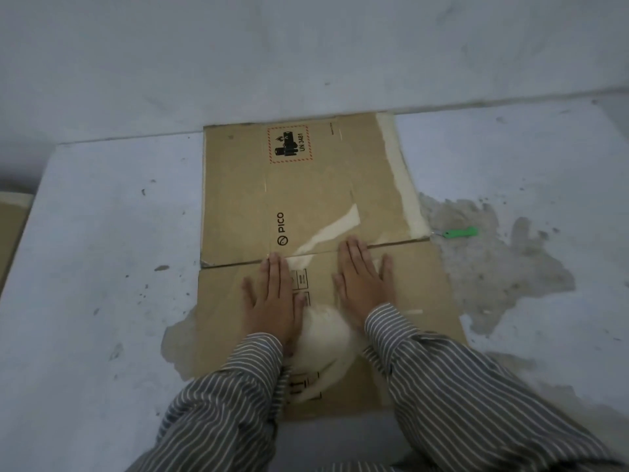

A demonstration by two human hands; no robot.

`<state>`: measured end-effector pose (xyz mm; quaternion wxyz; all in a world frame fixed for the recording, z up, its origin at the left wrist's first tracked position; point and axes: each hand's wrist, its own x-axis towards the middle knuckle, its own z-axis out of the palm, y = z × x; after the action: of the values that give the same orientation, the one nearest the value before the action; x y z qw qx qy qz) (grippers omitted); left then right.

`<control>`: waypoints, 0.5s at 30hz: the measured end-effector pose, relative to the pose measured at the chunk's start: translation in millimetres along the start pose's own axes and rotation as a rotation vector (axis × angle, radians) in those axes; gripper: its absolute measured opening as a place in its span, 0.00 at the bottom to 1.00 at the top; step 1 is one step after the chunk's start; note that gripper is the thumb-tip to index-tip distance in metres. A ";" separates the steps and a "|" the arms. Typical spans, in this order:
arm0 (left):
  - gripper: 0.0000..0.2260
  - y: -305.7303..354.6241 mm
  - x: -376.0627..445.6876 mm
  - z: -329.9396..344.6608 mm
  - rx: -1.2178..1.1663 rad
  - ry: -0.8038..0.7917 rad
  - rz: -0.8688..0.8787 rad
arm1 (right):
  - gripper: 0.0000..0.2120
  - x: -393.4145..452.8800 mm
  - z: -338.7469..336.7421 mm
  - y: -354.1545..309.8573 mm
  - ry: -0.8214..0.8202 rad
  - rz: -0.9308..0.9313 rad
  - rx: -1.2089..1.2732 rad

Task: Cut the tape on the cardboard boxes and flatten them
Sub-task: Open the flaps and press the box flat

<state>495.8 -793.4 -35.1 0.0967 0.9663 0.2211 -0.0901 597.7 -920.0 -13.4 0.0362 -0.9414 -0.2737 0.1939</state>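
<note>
Both hands press flat, fingers straight, on a flattened cardboard box, gripping nothing.

Left hand and right hand lie side by side, palms down, on the near panel just below the fold line. Striped sleeves cover both arms. The box lies on the grey painted floor, its far edge against a ledge, "PICO" and "UN 3481" printed on the far panel. A small green cutter lies on the floor just beside the box's right edge.

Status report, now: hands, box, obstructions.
Left hand and right hand open, pressing flat on the cardboard box. Box flattened on the floor. Green cutter lies apart, right of it. Nothing in the way.
</note>
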 end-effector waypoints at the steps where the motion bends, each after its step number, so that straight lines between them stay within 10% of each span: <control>1: 0.36 0.3 -3.3 -2.2 -0.016 -0.012 -0.008 | 0.28 -3.6 -1.2 3.0 -0.002 -0.008 0.006; 15: 0.40 7.0 -62.1 11.9 -0.063 -0.049 -0.015 | 0.37 -80.8 38.2 15.2 0.003 0.007 -0.035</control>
<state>442.4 -827.8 -32.0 0.1317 0.9586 0.2285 -0.1073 528.0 -977.1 -23.4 0.0195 -0.9431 -0.2737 0.1876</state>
